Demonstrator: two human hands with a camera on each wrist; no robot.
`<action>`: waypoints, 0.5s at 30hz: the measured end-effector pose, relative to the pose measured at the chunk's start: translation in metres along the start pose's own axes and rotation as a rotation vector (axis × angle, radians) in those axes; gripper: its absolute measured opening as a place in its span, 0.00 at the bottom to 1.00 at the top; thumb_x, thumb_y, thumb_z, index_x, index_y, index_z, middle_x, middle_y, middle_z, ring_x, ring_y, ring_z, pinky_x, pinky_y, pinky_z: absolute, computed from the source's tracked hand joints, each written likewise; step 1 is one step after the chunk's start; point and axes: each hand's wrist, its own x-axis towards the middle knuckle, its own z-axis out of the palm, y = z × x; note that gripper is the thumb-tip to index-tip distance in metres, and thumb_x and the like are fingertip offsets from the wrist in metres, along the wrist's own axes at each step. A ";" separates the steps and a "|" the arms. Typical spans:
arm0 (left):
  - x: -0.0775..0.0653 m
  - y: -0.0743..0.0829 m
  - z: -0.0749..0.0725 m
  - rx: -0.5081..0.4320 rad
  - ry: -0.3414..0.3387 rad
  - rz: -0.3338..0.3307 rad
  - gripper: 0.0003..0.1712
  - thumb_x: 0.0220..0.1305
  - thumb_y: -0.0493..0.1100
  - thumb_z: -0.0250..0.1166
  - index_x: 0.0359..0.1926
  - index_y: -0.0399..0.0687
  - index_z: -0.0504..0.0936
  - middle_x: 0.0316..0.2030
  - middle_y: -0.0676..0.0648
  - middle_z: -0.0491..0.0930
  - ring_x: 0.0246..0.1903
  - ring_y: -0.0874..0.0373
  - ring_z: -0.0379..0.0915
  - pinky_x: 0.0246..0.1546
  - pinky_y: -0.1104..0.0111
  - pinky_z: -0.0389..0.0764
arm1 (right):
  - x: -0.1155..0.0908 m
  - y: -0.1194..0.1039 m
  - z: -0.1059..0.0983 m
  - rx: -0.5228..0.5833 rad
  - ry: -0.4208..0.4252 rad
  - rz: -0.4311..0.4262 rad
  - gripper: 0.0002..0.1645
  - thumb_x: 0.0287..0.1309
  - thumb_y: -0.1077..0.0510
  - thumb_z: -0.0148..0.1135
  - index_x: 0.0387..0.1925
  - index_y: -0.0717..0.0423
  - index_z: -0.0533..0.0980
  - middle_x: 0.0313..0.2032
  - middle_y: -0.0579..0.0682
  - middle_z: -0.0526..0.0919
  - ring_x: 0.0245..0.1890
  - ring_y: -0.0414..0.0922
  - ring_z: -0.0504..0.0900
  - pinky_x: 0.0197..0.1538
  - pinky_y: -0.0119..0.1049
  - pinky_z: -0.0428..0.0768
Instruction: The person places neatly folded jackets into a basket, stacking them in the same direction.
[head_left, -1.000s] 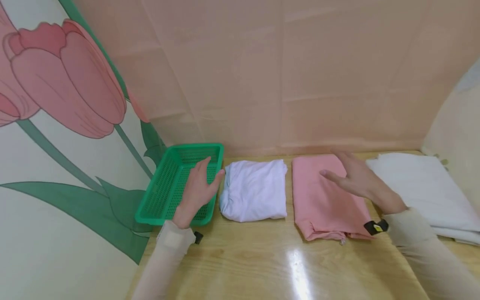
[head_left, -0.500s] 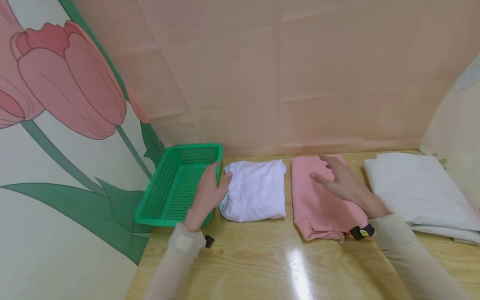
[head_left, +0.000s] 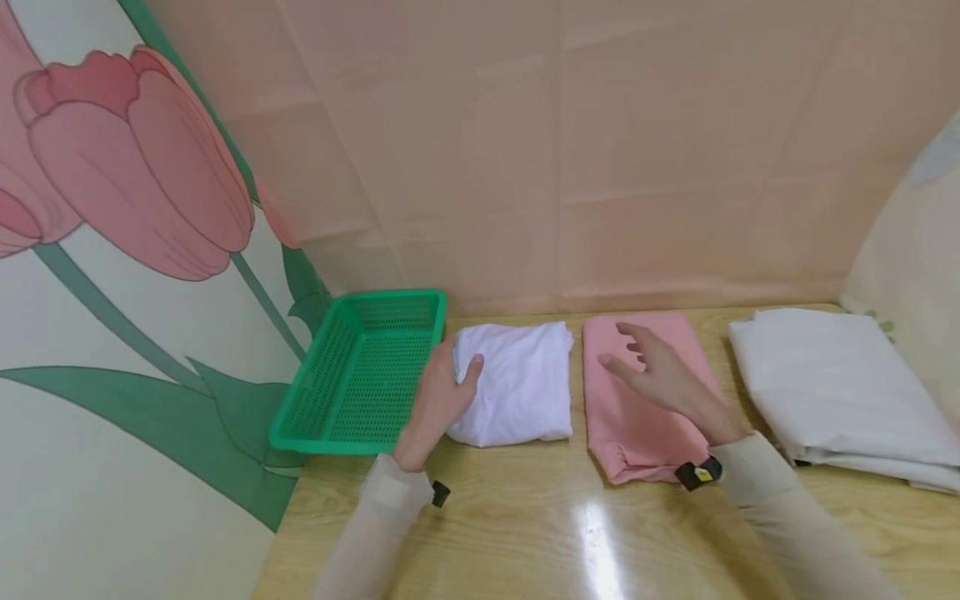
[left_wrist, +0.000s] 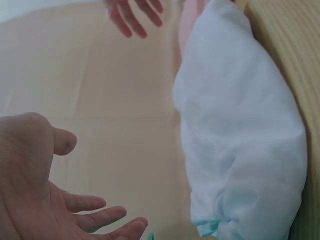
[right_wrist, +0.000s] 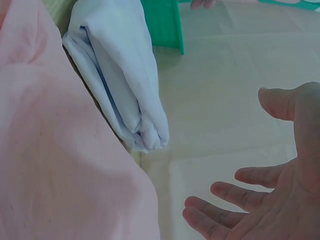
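Note:
My left hand (head_left: 442, 396) hovers at the left edge of a folded pale lavender cloth (head_left: 517, 383), thumb spread from the fingers, holding nothing. In the left wrist view that cloth (left_wrist: 240, 125) stands apart from the hand (left_wrist: 45, 195) and shows a light blue gathered end. Above a folded pink cloth (head_left: 637, 433) is my right hand (head_left: 663, 375), its palm turned left and its fingers loosely bent around air. The right wrist view shows the hand (right_wrist: 270, 190) with spread thumb, apart from the pink cloth (right_wrist: 75, 150).
A green perforated plastic basket (head_left: 300, 417) stands left of the lavender cloth. Far right lies a larger folded white cloth (head_left: 847, 383). All rest on a wooden table (head_left: 510, 525) against a beige-draped wall (head_left: 480, 167). A tulip-patterned wall (head_left: 150, 333) borders the left.
My left hand has moved right, from over the basket to the lavender cloth's left edge. My right hand has shifted left and slightly down over the pink cloth. The cloths and basket stay put.

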 end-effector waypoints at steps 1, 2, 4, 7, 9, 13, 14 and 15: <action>-0.001 0.000 0.003 0.004 -0.002 -0.004 0.40 0.79 0.58 0.59 0.77 0.33 0.66 0.72 0.32 0.72 0.73 0.37 0.67 0.75 0.46 0.69 | 0.001 0.000 0.003 0.007 -0.001 0.003 0.48 0.77 0.41 0.60 0.81 0.66 0.56 0.78 0.71 0.63 0.70 0.76 0.70 0.67 0.72 0.74; -0.001 0.000 0.005 0.006 0.000 -0.005 0.40 0.79 0.58 0.59 0.77 0.33 0.66 0.72 0.32 0.71 0.73 0.37 0.67 0.75 0.46 0.68 | 0.002 -0.001 0.006 0.015 -0.003 0.005 0.48 0.77 0.41 0.60 0.81 0.67 0.56 0.77 0.71 0.63 0.70 0.76 0.70 0.67 0.72 0.74; -0.002 0.001 0.010 0.002 0.017 -0.002 0.40 0.78 0.56 0.60 0.76 0.31 0.67 0.72 0.30 0.72 0.73 0.35 0.68 0.75 0.45 0.69 | 0.003 -0.001 0.011 0.036 -0.005 0.009 0.48 0.77 0.42 0.61 0.81 0.67 0.56 0.77 0.71 0.63 0.70 0.76 0.69 0.67 0.71 0.73; -0.003 0.000 0.016 0.005 0.045 -0.013 0.38 0.78 0.56 0.60 0.74 0.30 0.69 0.70 0.30 0.73 0.71 0.34 0.69 0.73 0.45 0.70 | 0.005 -0.002 0.020 0.069 -0.003 0.007 0.46 0.77 0.44 0.62 0.81 0.67 0.56 0.77 0.72 0.63 0.70 0.76 0.69 0.68 0.71 0.73; -0.003 -0.001 0.022 0.007 0.062 -0.022 0.38 0.77 0.55 0.60 0.74 0.30 0.69 0.70 0.30 0.74 0.70 0.34 0.70 0.73 0.45 0.71 | 0.005 -0.001 0.025 0.089 -0.003 0.011 0.46 0.77 0.45 0.62 0.81 0.67 0.56 0.77 0.71 0.63 0.70 0.76 0.69 0.68 0.71 0.73; -0.005 -0.003 0.034 0.005 0.060 -0.052 0.39 0.78 0.56 0.59 0.75 0.30 0.68 0.70 0.29 0.73 0.71 0.34 0.69 0.73 0.45 0.70 | 0.007 0.002 0.036 0.124 -0.002 0.024 0.46 0.77 0.44 0.61 0.80 0.67 0.56 0.77 0.72 0.63 0.70 0.76 0.71 0.68 0.70 0.74; -0.005 -0.005 0.037 0.013 0.058 -0.056 0.39 0.78 0.56 0.59 0.74 0.30 0.68 0.70 0.29 0.73 0.71 0.34 0.69 0.73 0.46 0.70 | 0.008 0.003 0.039 0.130 -0.003 0.030 0.46 0.78 0.44 0.61 0.80 0.68 0.56 0.77 0.72 0.64 0.69 0.76 0.71 0.68 0.70 0.74; -0.006 -0.005 0.040 0.014 0.057 -0.062 0.39 0.79 0.56 0.59 0.74 0.30 0.68 0.70 0.29 0.73 0.72 0.35 0.69 0.74 0.46 0.70 | 0.009 0.004 0.042 0.137 -0.003 0.035 0.46 0.78 0.45 0.61 0.80 0.69 0.56 0.76 0.73 0.64 0.69 0.76 0.72 0.68 0.69 0.75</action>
